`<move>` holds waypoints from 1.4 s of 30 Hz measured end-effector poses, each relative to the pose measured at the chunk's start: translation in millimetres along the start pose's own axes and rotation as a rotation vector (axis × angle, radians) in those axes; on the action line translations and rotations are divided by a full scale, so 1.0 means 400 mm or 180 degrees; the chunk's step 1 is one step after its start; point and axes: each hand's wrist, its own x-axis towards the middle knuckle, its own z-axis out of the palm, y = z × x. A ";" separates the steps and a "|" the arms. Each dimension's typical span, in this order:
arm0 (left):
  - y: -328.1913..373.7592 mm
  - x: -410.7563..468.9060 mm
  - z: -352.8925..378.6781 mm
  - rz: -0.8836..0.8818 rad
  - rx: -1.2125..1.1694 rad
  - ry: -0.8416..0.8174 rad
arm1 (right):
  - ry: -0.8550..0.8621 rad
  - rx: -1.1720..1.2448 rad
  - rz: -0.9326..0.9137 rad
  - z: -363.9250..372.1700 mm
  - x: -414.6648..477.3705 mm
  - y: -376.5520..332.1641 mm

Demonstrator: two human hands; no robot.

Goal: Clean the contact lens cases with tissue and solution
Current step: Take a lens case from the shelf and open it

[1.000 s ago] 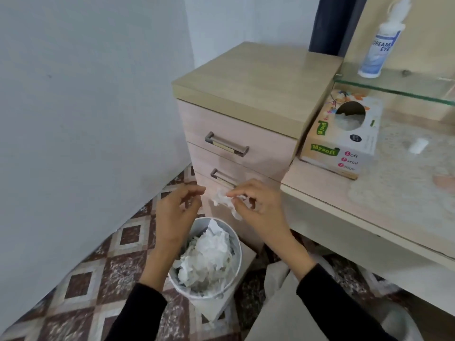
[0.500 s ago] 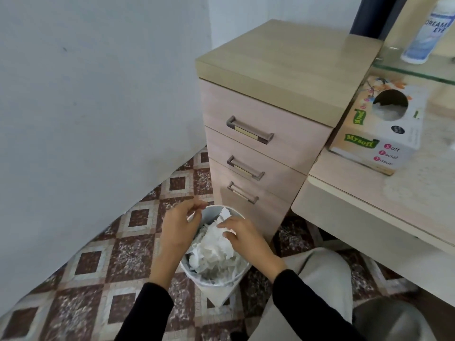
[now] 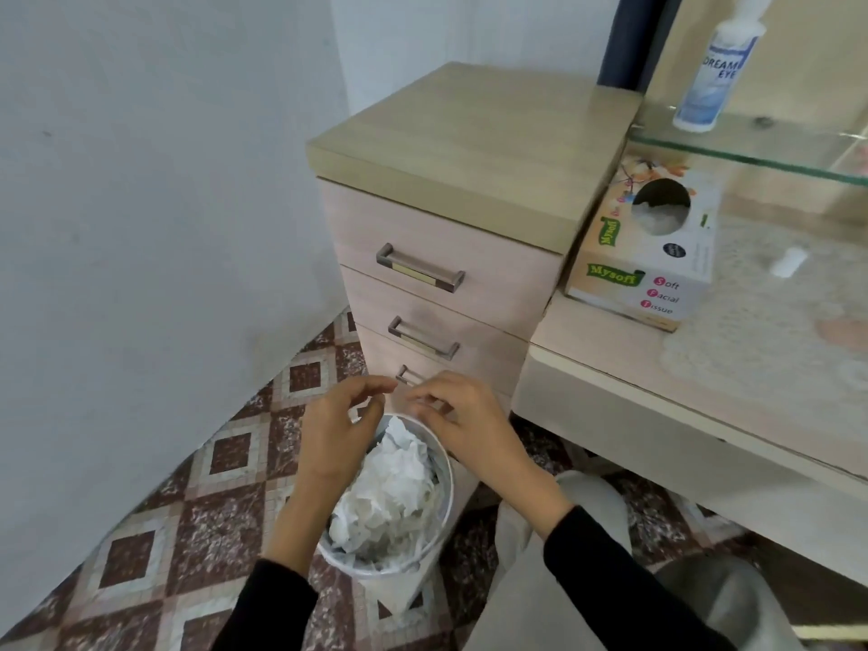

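Observation:
A small white bin on the floor is full of crumpled used tissue. Both hands hover just above its far rim. My left hand and my right hand have loosely curled fingers and hold nothing, fingertips nearly meeting. A tissue box sits on the desk at the right. The solution bottle stands on a glass shelf above it. A small white cap-like piece lies on the desk mat; no lens case is clearly visible.
A three-drawer cabinet stands right behind the bin, joined to the desk. A grey wall closes the left side. My knees in light trousers are beside the bin on the patterned tile floor.
One second ago my right hand held a crumpled tissue; it dropped the tissue into the bin. Both hands have since lifted, empty, above the bin.

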 end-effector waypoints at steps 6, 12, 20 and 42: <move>0.127 0.042 0.059 0.0558 -0.0444 -0.0147 | 0.0651 0.0246 -0.0116 -0.137 -0.012 -0.051; 0.278 0.060 0.151 0.0945 -0.0808 -0.0380 | 0.1147 0.0139 -0.0105 -0.319 -0.058 -0.051; 0.450 0.063 0.321 0.1530 -0.0916 -0.0786 | 0.1949 0.0021 0.0212 -0.563 -0.182 0.011; 0.649 0.047 0.630 0.1734 0.0261 -0.1682 | 0.1968 -0.1249 0.1167 -0.780 -0.405 0.186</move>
